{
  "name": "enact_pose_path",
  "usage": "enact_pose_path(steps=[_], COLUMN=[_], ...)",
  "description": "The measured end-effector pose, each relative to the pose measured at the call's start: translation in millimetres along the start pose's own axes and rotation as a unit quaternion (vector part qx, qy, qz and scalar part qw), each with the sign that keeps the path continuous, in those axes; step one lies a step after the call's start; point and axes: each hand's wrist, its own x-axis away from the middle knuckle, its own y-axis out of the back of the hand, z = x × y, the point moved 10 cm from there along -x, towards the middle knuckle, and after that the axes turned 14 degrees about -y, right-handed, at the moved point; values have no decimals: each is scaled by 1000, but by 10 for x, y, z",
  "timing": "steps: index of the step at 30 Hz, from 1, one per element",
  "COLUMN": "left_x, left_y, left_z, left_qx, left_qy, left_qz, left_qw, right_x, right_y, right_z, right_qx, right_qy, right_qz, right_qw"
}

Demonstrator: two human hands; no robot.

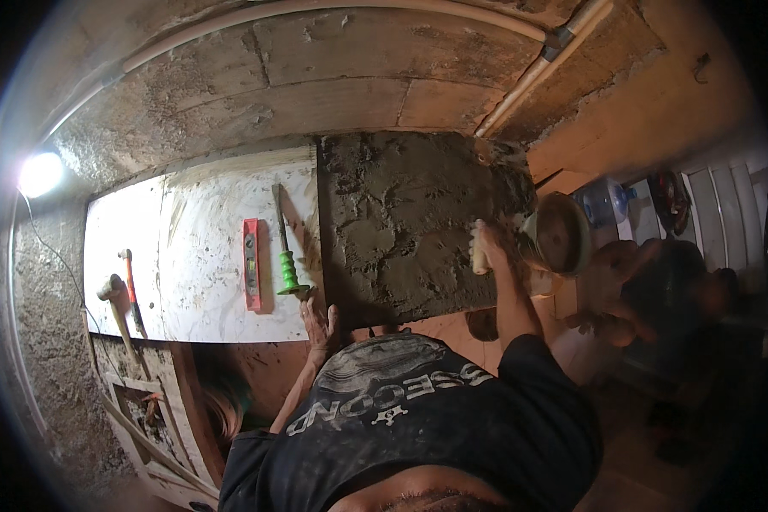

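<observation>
My right hand [491, 245] is closed round the pale handle of what looks like a trowel [478, 257], over the rough grey mortar [401, 222] on the right part of the counter. The tool's blade is hard to make out. My left hand [317, 324] rests at the front edge of the white slab [205, 247], its fingers apart and nothing in them. Just beyond its fingertips lies a chisel [287, 269] with a green guarded grip, its tip pointing away. A red spirit level [252, 264] lies to the left of the chisel.
A mortar-stained bucket [582, 232] stands beside my right hand. Farther left are a mallet [111, 288] and a hammer [130, 290]. Another person [674, 290] is at the right, near a blue water jug [604, 203]. A bright lamp [41, 174] shines at far left.
</observation>
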Motion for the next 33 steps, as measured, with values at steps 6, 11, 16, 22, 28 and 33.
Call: enact_pose_path(steps=[6, 11, 16, 22, 28, 33], left_x=[6, 58, 28, 7, -22, 57], left_y=[50, 74, 49, 70, 60, 51], left_z=[-9, 94, 70, 2, -19, 84], left_qx=[-7, 32, 36, 29, 27, 54], left_qy=[2, 28, 45, 31, 29, 83], left_qz=[-2, -8, 3, 6, 27, 5], left_qw=[1000, 999, 998, 999, 999, 995], right_x=[617, 835, 311, 618, 78, 309], right_y=[-1491, -1191, 129, 39, -413, -800], right_z=[-55, 108, -224, -37, 766, 611], right_qx=[91, 410, 302, -44, 39, 280], right_qy=[10, 264, 134, -9, 46, 27], right_qz=[204, -43, -151, 52, 168, 249], right_qw=[975, 872, 932, 998, 984, 927])
